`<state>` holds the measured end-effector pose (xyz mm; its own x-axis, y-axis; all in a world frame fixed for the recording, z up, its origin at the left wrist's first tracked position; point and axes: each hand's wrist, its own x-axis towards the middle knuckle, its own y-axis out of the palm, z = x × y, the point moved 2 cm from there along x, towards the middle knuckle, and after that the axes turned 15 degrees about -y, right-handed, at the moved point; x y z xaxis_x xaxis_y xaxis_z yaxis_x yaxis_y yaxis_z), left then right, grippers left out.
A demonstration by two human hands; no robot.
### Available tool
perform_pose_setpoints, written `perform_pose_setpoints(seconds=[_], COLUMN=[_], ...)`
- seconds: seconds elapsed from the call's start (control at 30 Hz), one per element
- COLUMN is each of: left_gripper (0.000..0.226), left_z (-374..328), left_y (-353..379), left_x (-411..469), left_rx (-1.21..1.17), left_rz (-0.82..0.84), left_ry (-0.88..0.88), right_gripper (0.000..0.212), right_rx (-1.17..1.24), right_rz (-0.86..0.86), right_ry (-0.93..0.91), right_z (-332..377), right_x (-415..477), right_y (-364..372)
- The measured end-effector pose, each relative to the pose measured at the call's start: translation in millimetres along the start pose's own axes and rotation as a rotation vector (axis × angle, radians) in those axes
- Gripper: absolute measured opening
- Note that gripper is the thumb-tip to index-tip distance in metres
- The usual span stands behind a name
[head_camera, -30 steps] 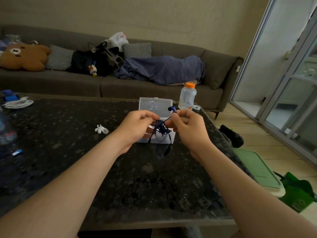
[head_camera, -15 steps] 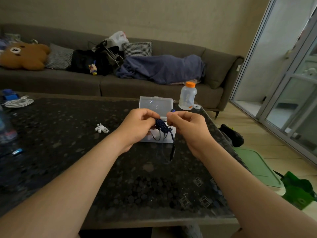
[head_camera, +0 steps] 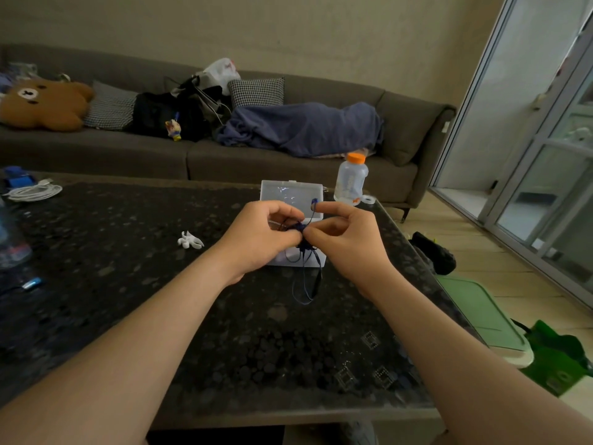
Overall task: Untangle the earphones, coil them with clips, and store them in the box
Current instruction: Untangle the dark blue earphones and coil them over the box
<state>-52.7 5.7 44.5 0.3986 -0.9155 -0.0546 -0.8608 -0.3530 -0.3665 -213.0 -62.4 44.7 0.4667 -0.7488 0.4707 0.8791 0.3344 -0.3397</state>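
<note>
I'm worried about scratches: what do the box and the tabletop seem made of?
The box looks like clear hard plastic: its raised lid is see-through and glints. The tabletop looks like polished dark stone, speckled and glossy, though an imitation surface is possible.

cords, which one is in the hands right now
The dark blue earphones, pinched between the left hand and right hand; the white cable lies coiled and untouched at the far left of the table.
</note>
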Motion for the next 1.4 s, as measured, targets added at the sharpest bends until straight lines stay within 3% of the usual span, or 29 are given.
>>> perform_pose_setpoints(seconds=[0.1,0.3,0.43,0.53,0.63,0.8,1.07,1.23,1.4], left_gripper=[0.034,0.033,0.034,0.035,0.022,0.008,0.02,0.026,0.03], left_z=[2,7,7,2,0,4,0,-3,1], left_y=[-1,-10,-4,1,0,-3,1,4,1], left_x=[-1,5,3,1,1,1,2,0,3], left_rx=[0.067,0.08,0.09,0.144,0.097,0.216,0.311,0.136,-0.074], left_rz=[-0.006,-0.102,-0.027,-0.024,0.0,-0.06,-0.09,-0.007,0.036], left_ry=[0.037,-0.023,-0.092,-0.089,-0.072,0.077,0.098,0.002,-0.095], right_gripper=[0.046,0.03,0.021,0.024,0.031,0.032,0.029,0.038,0.044], right_rx=[0.016,0.365,0.521,0.554,0.541,0.587,0.436,0.304,0.258], right_rz=[-0.053,-0.456,-0.482,-0.436,-0.349,-0.302,-0.09,0.137,0.205], right_ry=[0.049,0.306,0.38,0.381,0.351,0.356,0.379,0.361,0.27], right_z=[0,-14,-15,-8,-4,-8,-10,-10,-11], right_x=[0,9,10,9,8,10,5,0,2], right_y=[-2,-7,-3,-1,-4,-6,-2,4,2])
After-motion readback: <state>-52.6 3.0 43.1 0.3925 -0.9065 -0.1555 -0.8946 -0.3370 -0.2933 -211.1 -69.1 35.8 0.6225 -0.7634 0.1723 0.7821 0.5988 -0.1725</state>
